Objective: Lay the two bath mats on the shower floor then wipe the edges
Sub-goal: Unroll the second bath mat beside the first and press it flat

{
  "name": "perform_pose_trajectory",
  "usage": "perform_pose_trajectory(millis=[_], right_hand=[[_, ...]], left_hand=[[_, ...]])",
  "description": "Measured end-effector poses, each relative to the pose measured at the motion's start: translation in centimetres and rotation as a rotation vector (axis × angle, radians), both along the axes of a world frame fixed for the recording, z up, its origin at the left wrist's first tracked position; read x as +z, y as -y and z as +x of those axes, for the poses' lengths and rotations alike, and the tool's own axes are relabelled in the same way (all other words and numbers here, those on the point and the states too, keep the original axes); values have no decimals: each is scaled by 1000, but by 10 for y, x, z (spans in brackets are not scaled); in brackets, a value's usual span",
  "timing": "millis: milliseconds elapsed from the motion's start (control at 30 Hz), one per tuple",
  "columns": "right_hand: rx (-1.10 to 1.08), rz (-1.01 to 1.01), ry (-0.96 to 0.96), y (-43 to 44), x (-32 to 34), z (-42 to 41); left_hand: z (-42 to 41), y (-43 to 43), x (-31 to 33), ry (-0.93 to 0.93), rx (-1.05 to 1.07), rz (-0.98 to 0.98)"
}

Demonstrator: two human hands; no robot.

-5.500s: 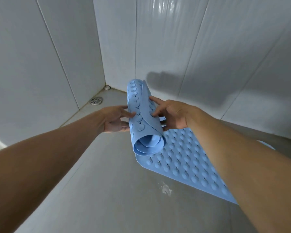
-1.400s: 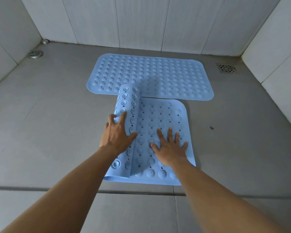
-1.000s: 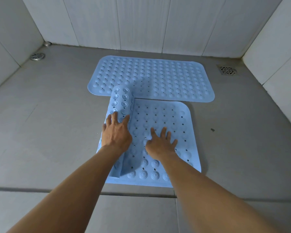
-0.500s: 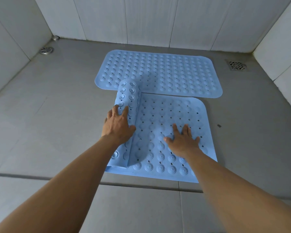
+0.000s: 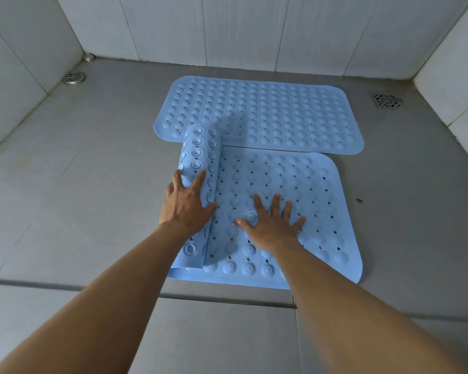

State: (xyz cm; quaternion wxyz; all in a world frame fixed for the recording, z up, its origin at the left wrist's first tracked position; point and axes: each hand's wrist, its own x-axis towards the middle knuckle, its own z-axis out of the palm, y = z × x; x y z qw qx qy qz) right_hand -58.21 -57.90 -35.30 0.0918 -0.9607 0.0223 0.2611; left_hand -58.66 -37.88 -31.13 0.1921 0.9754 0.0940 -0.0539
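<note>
Two light blue rubber bath mats lie on the grey shower floor (image 5: 92, 184). The far mat (image 5: 268, 114) is spread flat near the back wall. The near mat (image 5: 295, 190) is partly unrolled; its left part is still a roll (image 5: 200, 152) with suction cups showing, and the roll's far end overlaps the far mat. My left hand (image 5: 187, 206) rests on top of the roll with fingers spread. My right hand (image 5: 273, 222) presses flat on the unrolled part, fingers straight and apart.
White tiled walls close the floor on the left, back and right. A round drain (image 5: 74, 77) sits in the far left corner and a square drain (image 5: 387, 101) at the far right. A floor joint (image 5: 65, 286) runs across near me. A small dark speck (image 5: 358, 200) lies right of the near mat.
The second mat, held rolled in both hands earlier, now lies on the floor mostly unrolled. Over the last second the roll shifted slightly left and my right hand moved about on the flat part.
</note>
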Motion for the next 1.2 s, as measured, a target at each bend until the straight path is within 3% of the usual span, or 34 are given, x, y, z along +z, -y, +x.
perform_pose_trajectory(millis=[200, 433, 633, 900, 1067, 1200], right_hand=[[-3, -31, 9, 17, 4, 1], [5, 31, 58, -28, 1, 4], [-27, -24, 45, -23, -3, -3], [-62, -55, 37, -1, -3, -3], [-24, -60, 152, -21, 3, -1], [-13, -5, 33, -29, 0, 5]], left_hand=[[2, 1, 6, 64, -26, 91], [4, -17, 9, 25, 49, 144], [0, -40, -3, 98, 12, 93], [0, -41, -8, 19, -74, 129], [0, -47, -7, 3, -103, 240], [3, -60, -7, -102, -107, 281]])
